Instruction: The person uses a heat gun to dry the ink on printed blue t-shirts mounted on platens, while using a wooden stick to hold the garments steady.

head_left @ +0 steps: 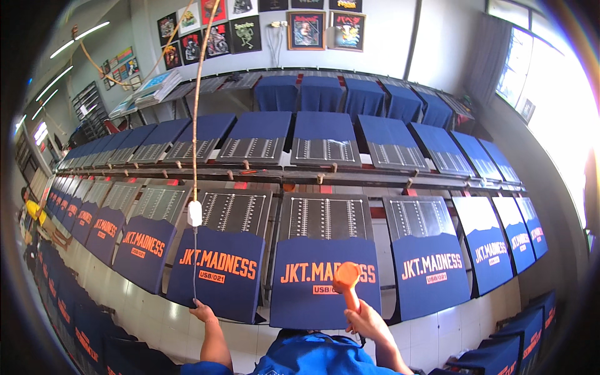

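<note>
Head view: right grip (pixel 369 323) clamps an orange tool (pixel 347 279) over a navy shirt (pixel 325 251) toward the near edge of a black board (pixel 323 215); left grip (pixel 205 312) pinches a cable (pixel 194 265).

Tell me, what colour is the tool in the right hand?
The tool is orange; the head view shows it best.

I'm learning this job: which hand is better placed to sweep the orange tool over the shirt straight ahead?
Probably the right hand: it grips the orange tool, which shows against the navy shirt. The left hand is off to the left, holding the thin cord.
</note>
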`<move>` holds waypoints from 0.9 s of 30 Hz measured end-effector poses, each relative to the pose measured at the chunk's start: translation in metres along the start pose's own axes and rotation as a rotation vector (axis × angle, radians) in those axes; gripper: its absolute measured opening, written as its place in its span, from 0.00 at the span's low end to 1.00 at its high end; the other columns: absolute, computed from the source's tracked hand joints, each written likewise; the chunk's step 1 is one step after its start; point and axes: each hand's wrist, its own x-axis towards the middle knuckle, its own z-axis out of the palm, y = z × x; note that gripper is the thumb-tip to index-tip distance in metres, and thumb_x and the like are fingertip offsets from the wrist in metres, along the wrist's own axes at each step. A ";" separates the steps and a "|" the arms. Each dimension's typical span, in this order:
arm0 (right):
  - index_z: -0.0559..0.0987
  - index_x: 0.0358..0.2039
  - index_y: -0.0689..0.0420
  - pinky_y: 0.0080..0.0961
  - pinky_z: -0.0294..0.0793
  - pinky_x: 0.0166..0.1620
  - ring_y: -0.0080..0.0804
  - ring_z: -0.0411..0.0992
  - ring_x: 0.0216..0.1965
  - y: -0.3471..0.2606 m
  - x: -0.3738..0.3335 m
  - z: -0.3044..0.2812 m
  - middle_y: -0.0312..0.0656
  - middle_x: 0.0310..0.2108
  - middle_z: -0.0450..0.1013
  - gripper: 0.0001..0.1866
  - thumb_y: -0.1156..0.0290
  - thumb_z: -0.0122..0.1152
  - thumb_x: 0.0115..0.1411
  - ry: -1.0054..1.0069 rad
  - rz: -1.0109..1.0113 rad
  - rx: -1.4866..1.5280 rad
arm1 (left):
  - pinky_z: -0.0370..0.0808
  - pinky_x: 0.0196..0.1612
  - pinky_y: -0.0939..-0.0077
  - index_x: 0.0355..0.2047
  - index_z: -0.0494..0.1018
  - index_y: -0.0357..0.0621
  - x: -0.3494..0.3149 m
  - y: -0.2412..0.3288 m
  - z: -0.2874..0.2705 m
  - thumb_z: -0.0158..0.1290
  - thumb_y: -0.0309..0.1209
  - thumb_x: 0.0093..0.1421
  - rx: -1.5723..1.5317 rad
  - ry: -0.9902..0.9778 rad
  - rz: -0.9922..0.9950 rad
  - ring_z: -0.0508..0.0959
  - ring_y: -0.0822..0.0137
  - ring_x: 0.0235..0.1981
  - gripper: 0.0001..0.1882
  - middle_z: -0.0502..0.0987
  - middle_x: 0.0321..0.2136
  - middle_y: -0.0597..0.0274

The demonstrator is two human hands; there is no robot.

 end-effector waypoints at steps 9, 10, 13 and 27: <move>0.70 0.46 0.64 0.21 0.76 0.27 0.25 0.76 0.23 -0.005 0.005 0.007 0.39 0.27 0.73 0.15 0.66 0.55 0.66 -0.034 -0.024 0.072 | 0.71 0.60 0.58 0.62 0.51 0.29 0.011 -0.010 -0.022 0.40 0.48 0.73 -0.060 -0.239 0.054 0.71 0.47 0.58 0.33 0.65 0.59 0.36; 0.70 0.46 0.64 0.21 0.76 0.27 0.25 0.76 0.23 -0.005 0.006 0.013 0.39 0.27 0.73 0.15 0.66 0.55 0.66 0.017 -0.018 0.047 | 0.70 0.60 0.58 0.63 0.51 0.28 0.013 -0.007 -0.020 0.40 0.49 0.73 -0.039 -0.192 0.029 0.71 0.47 0.58 0.34 0.65 0.59 0.36; 0.70 0.45 0.64 0.22 0.77 0.27 0.26 0.76 0.23 -0.007 0.007 0.013 0.39 0.28 0.73 0.14 0.67 0.56 0.65 -0.053 -0.013 0.334 | 0.69 0.60 0.57 0.64 0.50 0.26 0.045 -0.001 -0.031 0.39 0.49 0.73 0.037 -0.028 0.072 0.70 0.45 0.59 0.36 0.64 0.59 0.34; 0.75 0.35 0.60 0.21 0.73 0.27 0.24 0.73 0.22 -0.101 0.051 0.230 0.38 0.21 0.73 0.13 0.62 0.57 0.64 -0.103 -0.079 0.362 | 0.67 0.57 0.46 0.55 0.66 0.29 0.386 0.131 -0.071 0.36 0.41 0.74 0.294 0.312 0.499 0.69 0.38 0.54 0.25 0.72 0.49 0.36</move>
